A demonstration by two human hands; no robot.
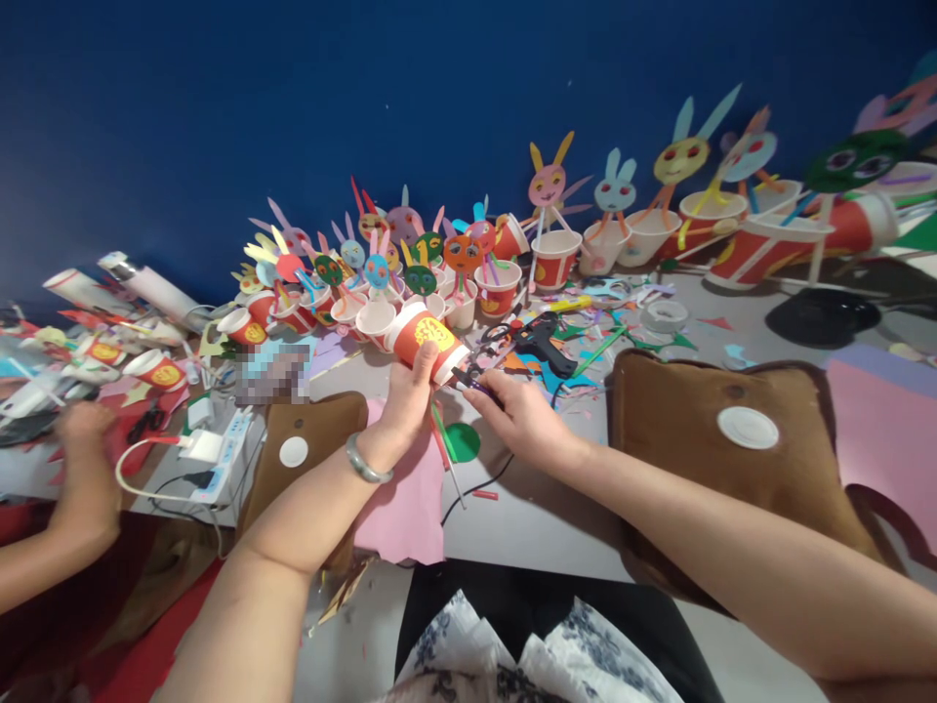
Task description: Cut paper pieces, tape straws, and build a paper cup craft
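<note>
My left hand [406, 410], a bangle on its wrist, is wrapped round a red and white paper cup [419, 335] with a yellow emblem. The cup lies tilted in the grip, above the table. My right hand [531, 420] is closed on a small tool with a dark, purplish handle [483, 387]. The tool's dark front end touches the cup's lower right end; whether it is scissors or a cutter I cannot make out. Below the cup lie a green paper disc [463, 442] and a pink paper sheet [402, 513].
Paper cups with paper rabbit figures [549, 186] line the wall. A black glue gun [546, 342], a tape roll [664, 314] and paper scraps lie behind my right hand. Brown cushions [688, 488] flank my arms. At left are a power strip [230, 454] and another person's arm [80, 488].
</note>
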